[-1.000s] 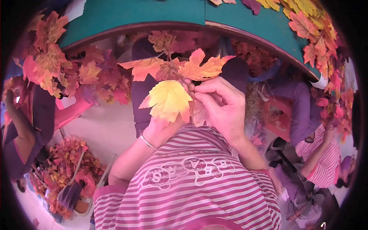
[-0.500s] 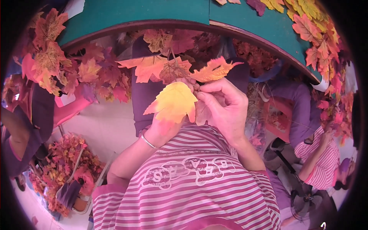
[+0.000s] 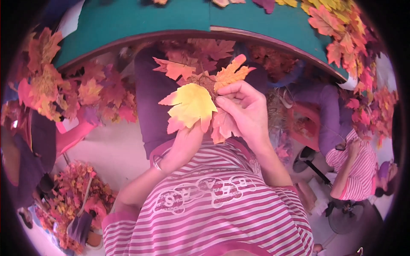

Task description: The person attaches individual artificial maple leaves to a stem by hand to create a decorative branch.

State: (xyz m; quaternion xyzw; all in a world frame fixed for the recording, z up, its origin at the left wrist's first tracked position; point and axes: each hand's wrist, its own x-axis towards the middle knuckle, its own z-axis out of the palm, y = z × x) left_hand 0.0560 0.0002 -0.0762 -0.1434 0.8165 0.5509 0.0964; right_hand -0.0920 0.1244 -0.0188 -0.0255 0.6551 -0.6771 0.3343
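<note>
Over my lap I hold a spray of artificial maple leaves (image 3: 191,106), yellow, orange and pink. My left hand (image 3: 188,143) is under the large yellow leaf, which hides its fingers; it appears to grip the stems behind it. My right hand (image 3: 247,109) pinches thumb and forefinger together at the middle of the spray, at the base of an orange leaf (image 3: 232,73). A pale pink leaf (image 3: 225,124) hangs below the right fingers. The exact bit of stem between those fingers is too small to make out.
A green-topped table (image 3: 145,15) curves across the far side, with yellow and orange leaves (image 3: 329,25) at its right. More leaf sprays (image 3: 47,85) hang at the left. A large heap of leaves (image 3: 79,192) lies lower left. Another person in a striped shirt (image 3: 356,166) sits at the right.
The spray has turned and its leaves sit closer together, the orange leaf now standing more upright. My left hand has moved lower behind the yellow leaf. The whole view has shifted slightly.
</note>
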